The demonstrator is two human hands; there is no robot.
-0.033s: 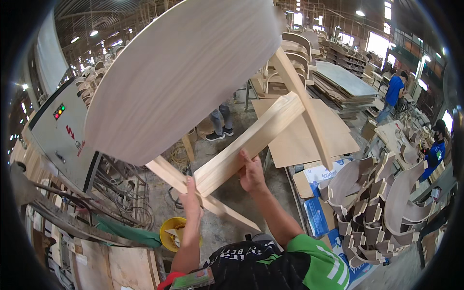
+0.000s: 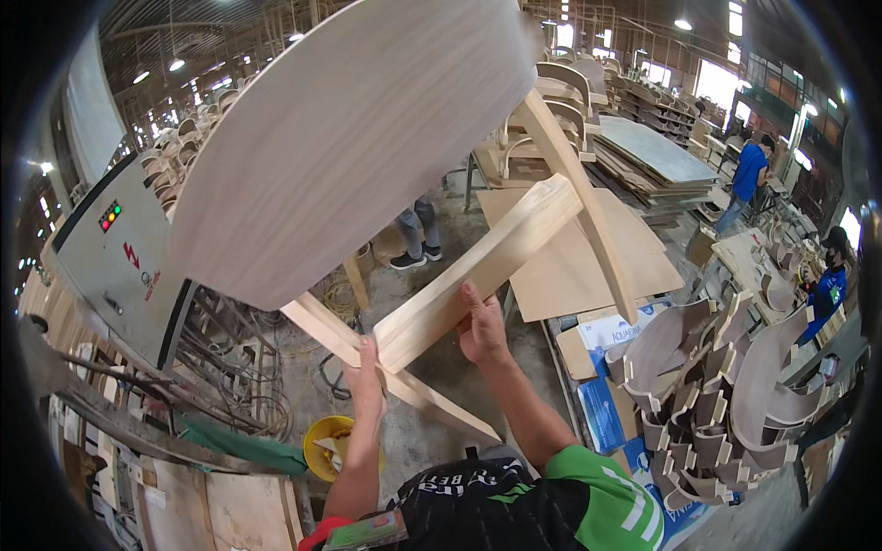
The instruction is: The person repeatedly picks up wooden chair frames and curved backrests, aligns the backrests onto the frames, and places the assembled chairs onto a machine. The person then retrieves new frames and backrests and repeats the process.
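Observation:
A pale wooden chair frame is held up in front of me. Its broad, curved back panel (image 2: pixel 358 156) fills the upper middle. Below it a crossbar (image 2: pixel 478 275) joins the left leg (image 2: pixel 441 404) to the right leg (image 2: pixel 593 230). My left hand (image 2: pixel 367 381) is closed round the left leg, close to the crossbar's near end. Along the crossbar's lower edge, my right hand (image 2: pixel 482 326) grips with the thumb on its face; its other fingers are partly hidden behind the wood.
A grey electrical cabinet (image 2: pixel 119 257) stands left, near a yellow bucket (image 2: pixel 329 448). Right are stacked curved wooden parts (image 2: pixel 707 404), blue-white cartons (image 2: pixel 602 413) and a cardboard sheet (image 2: pixel 588 266). Someone's legs (image 2: pixel 418 234) show beyond the frame; two people in blue work far right.
The back panel's left end has shifted slightly right and up. The left leg and my left hand have moved a little to the right with it; both hands keep their grip.

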